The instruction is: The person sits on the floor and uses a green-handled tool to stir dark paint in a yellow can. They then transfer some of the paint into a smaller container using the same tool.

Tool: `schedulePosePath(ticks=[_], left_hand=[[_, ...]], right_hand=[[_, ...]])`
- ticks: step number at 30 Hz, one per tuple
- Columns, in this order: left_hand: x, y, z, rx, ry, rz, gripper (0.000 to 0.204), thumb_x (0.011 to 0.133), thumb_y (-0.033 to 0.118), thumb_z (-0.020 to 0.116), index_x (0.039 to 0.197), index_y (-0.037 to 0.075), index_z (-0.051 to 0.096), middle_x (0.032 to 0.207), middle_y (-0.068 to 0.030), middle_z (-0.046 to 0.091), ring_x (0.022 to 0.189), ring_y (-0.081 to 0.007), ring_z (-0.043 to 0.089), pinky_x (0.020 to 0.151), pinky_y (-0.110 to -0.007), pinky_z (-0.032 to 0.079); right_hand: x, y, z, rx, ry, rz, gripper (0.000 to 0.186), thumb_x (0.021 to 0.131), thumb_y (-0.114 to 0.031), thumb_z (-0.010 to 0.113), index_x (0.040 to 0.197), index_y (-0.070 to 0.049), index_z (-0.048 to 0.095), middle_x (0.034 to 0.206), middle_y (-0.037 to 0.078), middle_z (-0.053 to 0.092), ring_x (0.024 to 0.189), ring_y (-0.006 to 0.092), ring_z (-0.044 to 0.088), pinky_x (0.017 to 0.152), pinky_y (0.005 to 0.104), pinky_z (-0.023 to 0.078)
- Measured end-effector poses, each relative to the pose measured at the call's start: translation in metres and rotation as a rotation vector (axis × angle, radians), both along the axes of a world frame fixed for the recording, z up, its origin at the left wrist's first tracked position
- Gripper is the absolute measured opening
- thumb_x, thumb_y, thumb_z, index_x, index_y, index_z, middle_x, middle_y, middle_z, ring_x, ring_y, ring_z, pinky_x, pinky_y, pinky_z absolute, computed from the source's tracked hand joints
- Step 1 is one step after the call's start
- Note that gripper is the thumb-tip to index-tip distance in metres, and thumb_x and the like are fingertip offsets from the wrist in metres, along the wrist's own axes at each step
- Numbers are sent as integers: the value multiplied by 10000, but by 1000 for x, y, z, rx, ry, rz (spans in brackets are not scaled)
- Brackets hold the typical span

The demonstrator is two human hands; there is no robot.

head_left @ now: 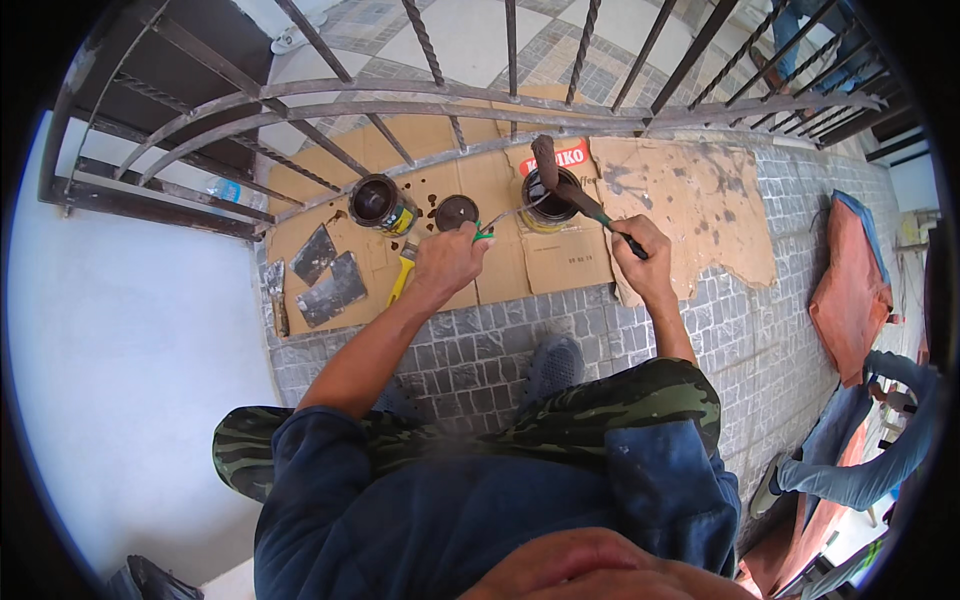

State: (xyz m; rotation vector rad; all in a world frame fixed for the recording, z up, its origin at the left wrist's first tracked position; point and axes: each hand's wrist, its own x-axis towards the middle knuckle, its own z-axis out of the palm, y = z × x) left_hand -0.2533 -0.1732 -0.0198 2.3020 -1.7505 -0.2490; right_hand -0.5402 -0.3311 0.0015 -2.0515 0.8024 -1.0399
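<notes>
My right hand (pixel 643 262) is closed round the dark handle of a paintbrush (pixel 584 202). Its brown-coated bristles point up and away, over a paint can (pixel 540 222) with dark paint inside. In my closed left hand (pixel 450 262) is a green-gripped wire handle (pixel 484 235), whose thin wire reaches to the rim of that can. A round lid (pixel 456 213) smeared with brown lies just beyond my left hand. Farther left, a second open can (pixel 378 204) holds brown paint. A yellow-handled tool (pixel 402 277) lies next to my left wrist.
Paint-spotted cardboard (pixel 690 215) covers the paving beneath the cans. Two flat metal plates (pixel 333 290) and a scraper (pixel 277 297) lie at the left. A metal railing (pixel 400 108) crosses the far side. At right are a reddish tarp (pixel 848 285) and another person's sleeve (pixel 850 480).
</notes>
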Motion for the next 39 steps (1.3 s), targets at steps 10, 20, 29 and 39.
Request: schedulePosePath(ticks=[10, 20, 29, 39], left_hand=[[-2, -2, 2, 0, 18, 6, 459, 978, 497, 573, 922, 43, 611, 711, -190, 682, 677, -404, 688, 601, -530, 512], [6, 7, 4, 10, 56, 51, 470, 979, 504, 563, 924, 38, 592, 730, -190, 689, 679, -399, 687, 605, -530, 507], [2, 9, 12, 32, 110, 45, 450, 978, 465, 572, 1000, 19, 628, 795, -210, 709, 762, -412, 704, 669, -532, 542], [3, 9, 14, 92, 210, 104, 487, 993, 481, 527, 957, 5, 625, 822, -252, 692, 837, -453, 681, 761, -564, 510]], right_hand=[[3, 8, 6, -21, -77, 54, 133, 815, 13, 646, 936, 39, 694, 831, 131, 652, 746, 221, 633, 671, 330, 490], [-6, 0, 15, -19, 51, 75, 243, 747, 62, 606, 965, 19, 705, 888, 133, 604, 767, 256, 617, 678, 337, 494], [-7, 17, 38, 36, 397, 234, 299, 694, 169, 621, 907, 5, 751, 943, 153, 558, 913, 337, 604, 796, 379, 490], [-12, 13, 17, 115, -82, -51, 217, 820, 113, 646, 990, -9, 703, 1028, 82, 638, 921, 189, 620, 810, 286, 485]])
